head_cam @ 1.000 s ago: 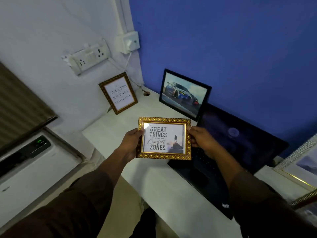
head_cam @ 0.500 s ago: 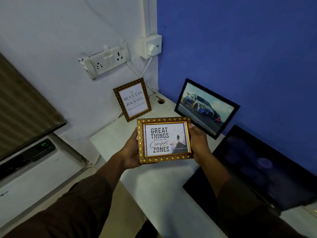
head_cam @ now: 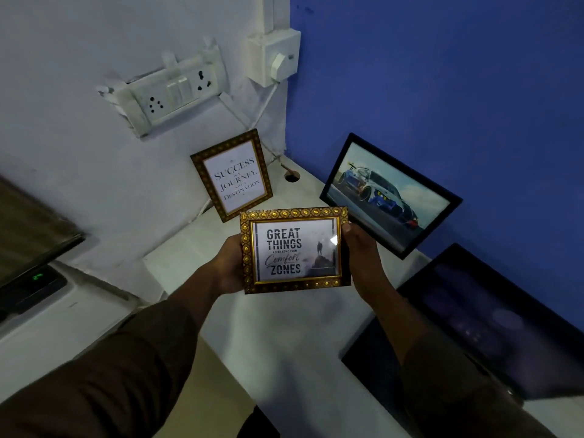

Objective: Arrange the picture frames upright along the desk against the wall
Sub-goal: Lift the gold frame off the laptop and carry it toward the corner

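I hold a gold-patterned frame reading "Great Things" [head_cam: 295, 250] in the air over the white desk [head_cam: 284, 327]. My left hand [head_cam: 228, 267] grips its left edge and my right hand [head_cam: 358, 248] grips its right edge. Behind it, a gold frame reading "Success" [head_cam: 232, 175] leans upright against the white wall. To the right, a black frame with a car picture [head_cam: 390, 196] leans against the blue wall in the desk's corner.
An open black laptop [head_cam: 467, 324] sits on the desk at right, its screen close to the blue wall. A switch and socket panel [head_cam: 172, 93] and a plug box [head_cam: 275, 60] hang above the corner. A white appliance [head_cam: 47, 298] stands at left, below desk height.
The view has swung left toward the corner. The held frame has moved from in front of the laptop to the space before the two leaning frames.
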The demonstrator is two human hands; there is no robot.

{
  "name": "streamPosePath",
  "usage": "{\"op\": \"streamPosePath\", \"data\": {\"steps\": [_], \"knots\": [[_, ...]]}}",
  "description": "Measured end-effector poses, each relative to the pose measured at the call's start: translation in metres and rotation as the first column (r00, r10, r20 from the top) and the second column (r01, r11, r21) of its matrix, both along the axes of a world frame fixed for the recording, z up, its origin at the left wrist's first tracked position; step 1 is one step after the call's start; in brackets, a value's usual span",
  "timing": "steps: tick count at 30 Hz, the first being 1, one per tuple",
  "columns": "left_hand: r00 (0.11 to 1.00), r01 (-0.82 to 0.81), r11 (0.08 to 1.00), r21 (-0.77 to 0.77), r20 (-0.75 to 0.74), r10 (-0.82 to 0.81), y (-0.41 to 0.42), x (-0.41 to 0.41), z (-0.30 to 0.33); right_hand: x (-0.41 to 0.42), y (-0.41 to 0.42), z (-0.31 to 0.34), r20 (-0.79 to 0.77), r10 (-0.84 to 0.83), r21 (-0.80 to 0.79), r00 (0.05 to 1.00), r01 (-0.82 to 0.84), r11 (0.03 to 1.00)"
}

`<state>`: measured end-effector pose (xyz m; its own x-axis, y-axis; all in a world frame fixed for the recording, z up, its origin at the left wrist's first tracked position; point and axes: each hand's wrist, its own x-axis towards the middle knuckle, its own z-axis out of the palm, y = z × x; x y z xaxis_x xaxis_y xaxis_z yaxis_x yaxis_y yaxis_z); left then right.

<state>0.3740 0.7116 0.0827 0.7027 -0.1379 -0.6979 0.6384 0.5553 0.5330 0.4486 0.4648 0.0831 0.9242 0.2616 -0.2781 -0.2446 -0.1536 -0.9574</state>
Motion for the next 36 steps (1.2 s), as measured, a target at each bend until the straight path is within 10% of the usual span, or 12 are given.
{"op": "streamPosePath", "data": {"steps": [36], "knots": [[0.995,-0.084,0.881,0.465,-0.004,0.097,0.015,0.068,-0.131,0.035,0.014,-0.078,-0.369,-0.084,-0.061,0.926,0.066,0.996]]}}
